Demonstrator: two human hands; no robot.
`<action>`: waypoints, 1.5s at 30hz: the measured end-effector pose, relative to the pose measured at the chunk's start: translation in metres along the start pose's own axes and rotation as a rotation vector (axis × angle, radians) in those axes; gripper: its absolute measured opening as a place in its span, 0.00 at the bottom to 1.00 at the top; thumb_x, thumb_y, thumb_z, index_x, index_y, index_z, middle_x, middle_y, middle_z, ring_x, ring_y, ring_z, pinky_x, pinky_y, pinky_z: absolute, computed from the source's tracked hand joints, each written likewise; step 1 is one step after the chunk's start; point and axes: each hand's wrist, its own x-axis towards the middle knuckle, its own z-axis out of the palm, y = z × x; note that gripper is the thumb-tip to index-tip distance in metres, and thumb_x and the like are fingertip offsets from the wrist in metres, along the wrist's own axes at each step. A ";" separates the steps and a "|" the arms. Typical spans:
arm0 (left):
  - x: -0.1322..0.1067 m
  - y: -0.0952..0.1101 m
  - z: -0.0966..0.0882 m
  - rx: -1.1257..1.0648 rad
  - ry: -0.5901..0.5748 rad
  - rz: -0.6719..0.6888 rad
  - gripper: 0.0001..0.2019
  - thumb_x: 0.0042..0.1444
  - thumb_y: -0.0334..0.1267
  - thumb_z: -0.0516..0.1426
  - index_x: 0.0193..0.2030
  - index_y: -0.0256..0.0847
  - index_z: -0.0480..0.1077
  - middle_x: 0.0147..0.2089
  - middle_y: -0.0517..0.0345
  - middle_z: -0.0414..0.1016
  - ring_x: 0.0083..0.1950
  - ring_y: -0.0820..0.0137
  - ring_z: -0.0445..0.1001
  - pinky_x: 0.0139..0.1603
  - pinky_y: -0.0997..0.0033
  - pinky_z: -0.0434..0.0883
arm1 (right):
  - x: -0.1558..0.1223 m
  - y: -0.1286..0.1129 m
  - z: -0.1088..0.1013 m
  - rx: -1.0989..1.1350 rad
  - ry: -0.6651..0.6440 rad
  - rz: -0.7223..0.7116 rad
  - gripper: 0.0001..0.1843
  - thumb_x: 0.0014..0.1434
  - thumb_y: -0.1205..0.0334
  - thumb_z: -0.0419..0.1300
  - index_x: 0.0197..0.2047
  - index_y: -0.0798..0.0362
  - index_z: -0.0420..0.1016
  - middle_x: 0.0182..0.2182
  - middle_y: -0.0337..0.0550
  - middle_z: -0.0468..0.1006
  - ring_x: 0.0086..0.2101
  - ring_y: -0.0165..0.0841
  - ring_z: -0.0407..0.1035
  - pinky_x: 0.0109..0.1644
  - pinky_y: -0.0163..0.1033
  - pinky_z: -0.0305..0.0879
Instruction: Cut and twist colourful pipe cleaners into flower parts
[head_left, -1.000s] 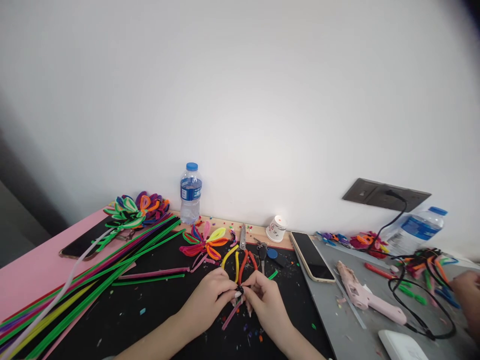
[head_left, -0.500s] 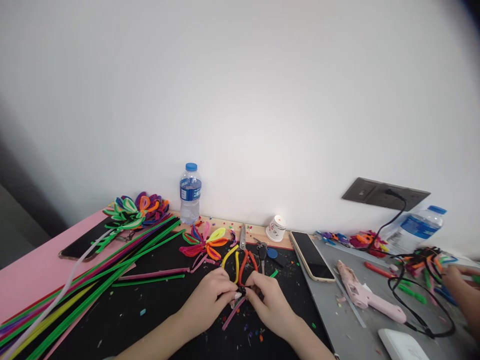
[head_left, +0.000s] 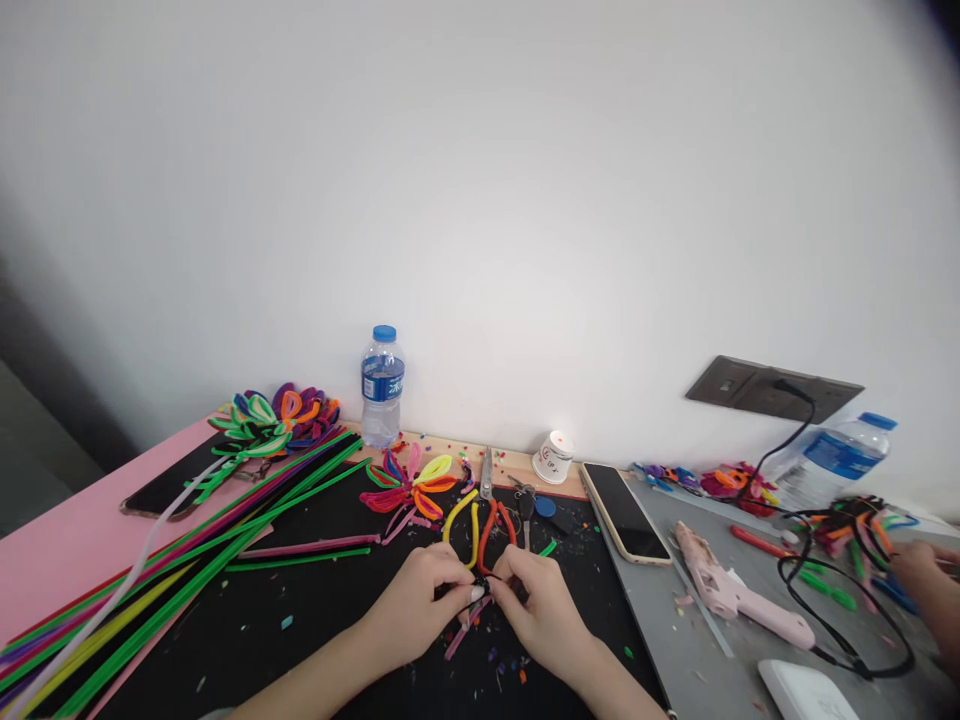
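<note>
My left hand (head_left: 420, 600) and my right hand (head_left: 536, 605) meet low at the centre over a black mat (head_left: 300, 630). Both pinch a small dark bundle of pipe cleaners (head_left: 480, 583) between the fingertips, and pink stems (head_left: 460, 638) trail down from it onto the mat. Just behind my fingers lie pliers with orange and yellow handles (head_left: 484, 525). A finished pipe-cleaner flower (head_left: 409, 485) lies further back to the left.
Long green, pink and yellow pipe cleaners (head_left: 172, 570) fan across the left. A water bottle (head_left: 382, 385), scissors (head_left: 486, 472), paper cup (head_left: 553, 457), phone (head_left: 622, 512) and pink glue gun (head_left: 739, 590) with its black cord sit behind and right. Another person's hand (head_left: 926, 575) works at the far right.
My hands stay pinched on the bundle, shifting only slightly as they twist it. The other person's hand at the right edge has moved a little among their pipe cleaners.
</note>
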 end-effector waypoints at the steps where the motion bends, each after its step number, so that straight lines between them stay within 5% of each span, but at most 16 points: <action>1: 0.000 0.000 0.000 -0.013 -0.002 -0.009 0.16 0.54 0.29 0.51 0.17 0.39 0.71 0.21 0.61 0.70 0.31 0.73 0.68 0.33 0.78 0.62 | -0.001 0.000 0.001 -0.007 0.000 -0.008 0.10 0.55 0.68 0.52 0.23 0.52 0.58 0.21 0.35 0.63 0.23 0.28 0.58 0.28 0.32 0.51; 32: 0.001 -0.004 0.004 -0.072 0.007 -0.068 0.16 0.55 0.33 0.51 0.18 0.37 0.72 0.22 0.62 0.71 0.31 0.74 0.67 0.34 0.80 0.60 | -0.002 0.005 0.002 -0.112 -0.025 -0.029 0.06 0.58 0.70 0.48 0.31 0.51 0.58 0.25 0.35 0.64 0.26 0.28 0.59 0.31 0.31 0.54; 45: -0.001 -0.003 0.005 -0.066 -0.003 -0.067 0.15 0.55 0.34 0.51 0.19 0.37 0.71 0.23 0.62 0.70 0.31 0.74 0.68 0.34 0.79 0.60 | 0.000 0.007 0.008 -0.121 0.049 0.004 0.13 0.56 0.68 0.50 0.22 0.52 0.50 0.19 0.32 0.55 0.21 0.26 0.53 0.25 0.30 0.47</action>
